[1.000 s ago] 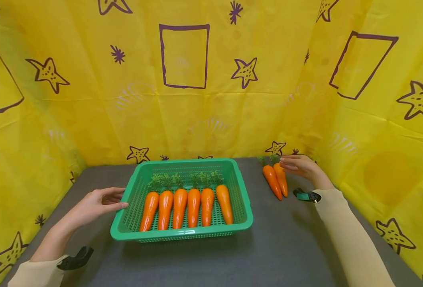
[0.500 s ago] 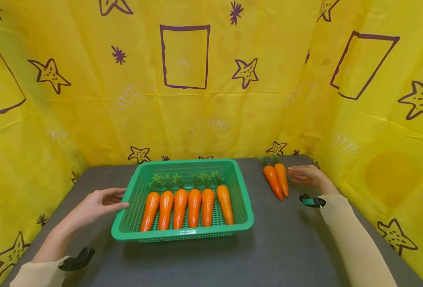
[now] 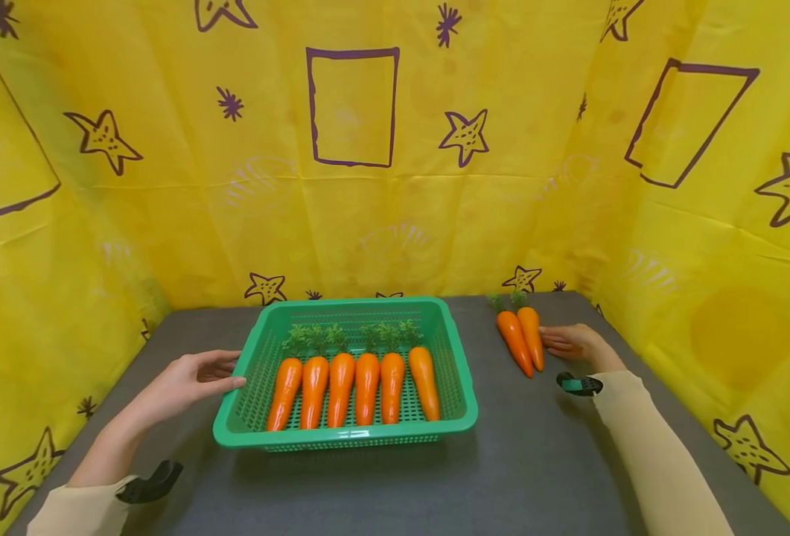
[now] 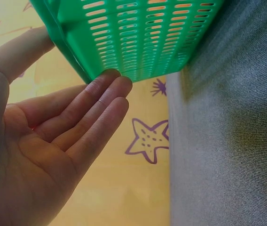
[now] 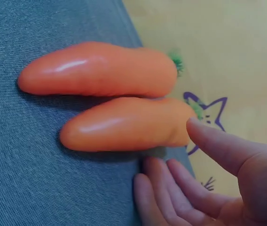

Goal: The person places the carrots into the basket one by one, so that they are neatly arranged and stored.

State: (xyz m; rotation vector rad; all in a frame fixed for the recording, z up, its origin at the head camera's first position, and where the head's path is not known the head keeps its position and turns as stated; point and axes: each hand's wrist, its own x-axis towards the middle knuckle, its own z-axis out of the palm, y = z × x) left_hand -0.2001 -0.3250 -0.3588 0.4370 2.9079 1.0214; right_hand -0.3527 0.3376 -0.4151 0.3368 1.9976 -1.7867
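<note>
A green plastic basket (image 3: pixel 346 437) stands on the grey table, with several orange carrots (image 3: pixel 341 391) lined up inside, green tops toward the back. My left hand (image 3: pixel 183 383) is at its left rim. Thumb and index fingertips reach over the rim, and the other fingers, fairly straight, lie along the outer wall, as the left wrist view shows. Two more carrots lie side by side to the right of the basket, a redder carrot (image 5: pixel 100 68) and a lighter carrot (image 5: pixel 131 125). My right hand (image 3: pixel 578 344) is beside the lighter one, thumb at its top end, fingers slightly bent and apart from its side.
Yellow cloth (image 3: pixel 354 223) with purple stars hangs behind the table and on both sides. The grey tabletop (image 3: pixel 502 461) extends in front of the basket. Black bands (image 3: pixel 150 484) sit at both wrists.
My right hand first drew back to the right from the two carrots, then lowered and came in beside the lighter one. The left hand stays at the basket rim; the head view shifted slightly.
</note>
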